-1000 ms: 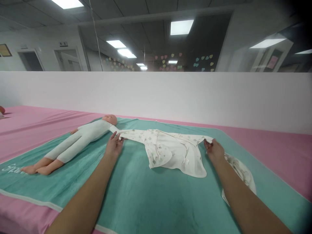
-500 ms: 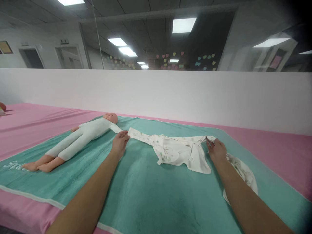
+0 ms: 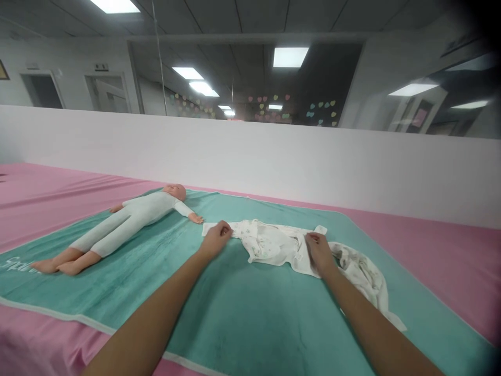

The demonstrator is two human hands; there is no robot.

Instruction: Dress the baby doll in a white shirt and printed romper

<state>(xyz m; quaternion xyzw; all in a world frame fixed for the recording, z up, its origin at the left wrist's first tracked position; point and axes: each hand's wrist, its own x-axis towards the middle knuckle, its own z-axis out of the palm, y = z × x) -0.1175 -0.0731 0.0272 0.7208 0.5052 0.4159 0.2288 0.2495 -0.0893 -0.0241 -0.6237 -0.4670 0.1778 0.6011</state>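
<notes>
The baby suit point(image 3: 272, 243) lies sideways under the left hand point(image 3: 216, 239) and right hand point(image 3: 320, 253), one end near the doll point(image 3: 136, 224); I cannot tell if either grip is closed.

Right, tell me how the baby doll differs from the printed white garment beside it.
The baby doll lies face up with arms and legs spread, untouched, while the printed white garment lies flattened with the left hand and right hand on it. The baby doll's suit looks plain; the printed white garment carries a small pattern. Both lie on the teal towel and both are pale.
</notes>
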